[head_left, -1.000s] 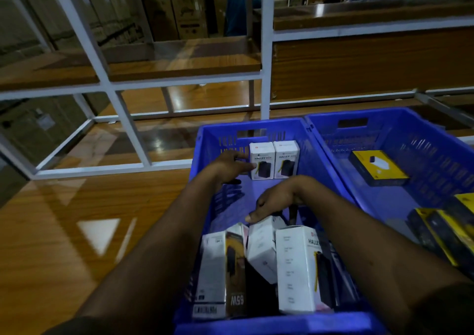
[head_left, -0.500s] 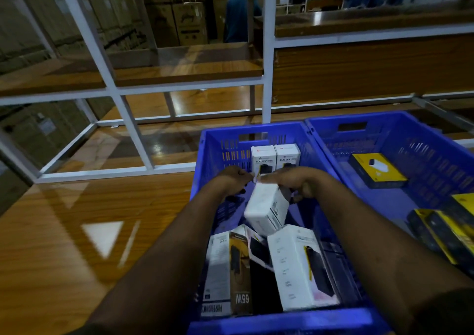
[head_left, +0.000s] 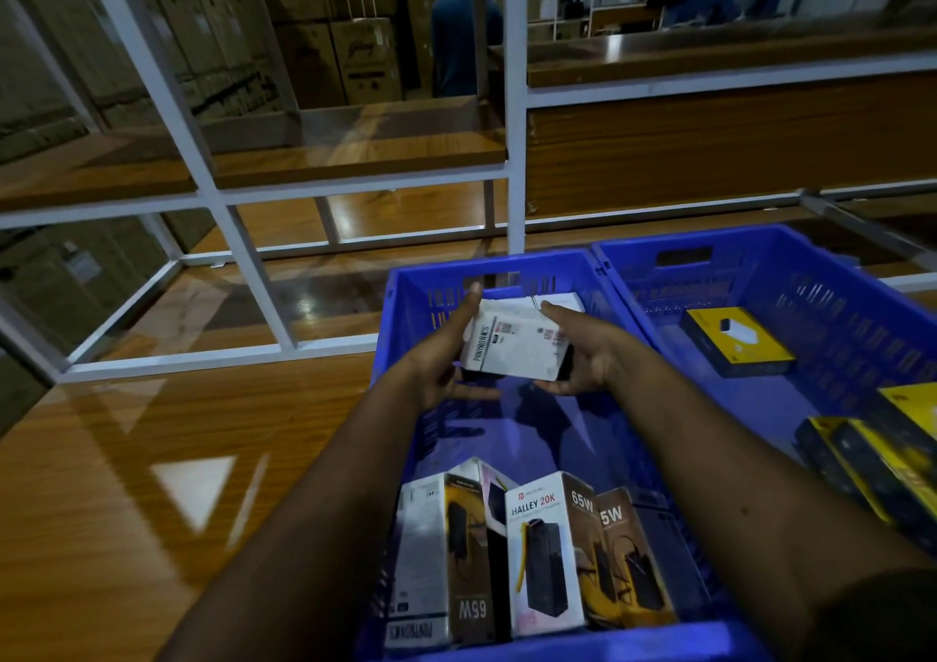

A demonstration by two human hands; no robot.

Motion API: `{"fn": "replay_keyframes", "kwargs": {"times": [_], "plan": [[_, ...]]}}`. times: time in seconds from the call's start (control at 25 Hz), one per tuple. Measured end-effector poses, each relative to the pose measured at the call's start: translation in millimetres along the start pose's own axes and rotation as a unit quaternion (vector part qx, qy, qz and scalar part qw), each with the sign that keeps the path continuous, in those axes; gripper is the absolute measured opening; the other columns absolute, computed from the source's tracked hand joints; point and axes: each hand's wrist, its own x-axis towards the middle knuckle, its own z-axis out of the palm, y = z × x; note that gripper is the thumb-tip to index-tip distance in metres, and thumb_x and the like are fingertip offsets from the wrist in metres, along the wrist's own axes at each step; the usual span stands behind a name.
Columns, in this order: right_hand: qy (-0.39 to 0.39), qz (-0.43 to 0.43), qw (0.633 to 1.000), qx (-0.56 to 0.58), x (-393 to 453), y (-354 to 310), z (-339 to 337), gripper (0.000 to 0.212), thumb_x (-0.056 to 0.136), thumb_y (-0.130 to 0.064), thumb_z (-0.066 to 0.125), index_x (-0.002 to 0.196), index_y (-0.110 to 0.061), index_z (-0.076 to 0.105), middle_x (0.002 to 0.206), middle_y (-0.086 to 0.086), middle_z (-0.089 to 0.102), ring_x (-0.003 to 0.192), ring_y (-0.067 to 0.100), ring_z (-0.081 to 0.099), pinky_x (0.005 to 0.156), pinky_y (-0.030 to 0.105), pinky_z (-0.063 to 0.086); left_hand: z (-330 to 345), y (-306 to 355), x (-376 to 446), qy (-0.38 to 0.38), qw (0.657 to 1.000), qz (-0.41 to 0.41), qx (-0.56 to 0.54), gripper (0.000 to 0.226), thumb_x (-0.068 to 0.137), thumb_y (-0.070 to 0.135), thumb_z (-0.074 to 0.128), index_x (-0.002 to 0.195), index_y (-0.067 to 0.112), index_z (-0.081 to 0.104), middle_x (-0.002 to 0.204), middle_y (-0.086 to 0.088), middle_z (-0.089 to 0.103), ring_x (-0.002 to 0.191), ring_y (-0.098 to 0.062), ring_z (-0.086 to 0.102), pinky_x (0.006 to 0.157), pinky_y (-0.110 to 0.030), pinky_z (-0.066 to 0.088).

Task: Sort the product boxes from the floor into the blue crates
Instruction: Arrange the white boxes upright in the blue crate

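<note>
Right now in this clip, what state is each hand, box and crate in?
Left hand: holds the white box's left side.
Right hand: holds its right side.
White box: lifted over the far end of the left crate, barcode face up.
Left crate: open, boxes standing at the near end.
Halley 20K box: upright at the near end.
Right crate: open, with yellow boxes lying flat.

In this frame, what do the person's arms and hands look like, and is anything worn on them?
Both forearms are bare from the wrist up. No gloves, rings, watch or bands show on the left hand or the right hand. A dark sleeve edge shows at the lower right, by the right upper arm; the dim light hides its exact colour.
</note>
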Motion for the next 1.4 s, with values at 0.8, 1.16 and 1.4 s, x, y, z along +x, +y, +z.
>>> {"fn": "replay_keyframes", "kwargs": {"times": [0.8,1.16,1.4], "plan": [[-0.137,-0.147,0.979,-0.030,-15,6,21,0.007,0.091,-0.017,0.064,0.096,-0.014,0.068,0.077,0.004,0.073,0.078,0.018,0.067,0.074,0.034,0.054,-11,1,23,0.092,0.973,0.054,-0.203,0.027,0.085,0.031,0.057,0.100,0.010,0.062,0.114,-0.014,0.063,0.107,-0.031,0.059,0.110,-0.050,0.039],[-0.014,-0.306,0.943,-0.128,-7,8,27,0.064,0.067,-0.005,0.085,0.119,-0.017,0.050,0.109,0.005,0.064,0.097,0.022,0.064,0.067,0.029,0.055,8,-4,11,0.022,0.996,0.078,-0.027,0.053,0.085,0.061,0.059,0.119,0.021,0.066,0.113,-0.008,0.071,0.107,-0.028,0.065,0.100,-0.048,0.047],[-0.088,-0.313,0.938,-0.121,-13,2,24,0.037,0.083,-0.024,0.075,0.115,-0.011,0.061,0.105,0.009,0.065,0.092,0.020,0.065,0.067,0.026,0.054,6,-4,15,-0.065,0.984,0.088,-0.139,0.072,0.086,0.071,0.049,0.132,0.017,0.059,0.128,-0.018,0.064,0.122,-0.037,0.058,0.110,-0.057,0.038]]}}
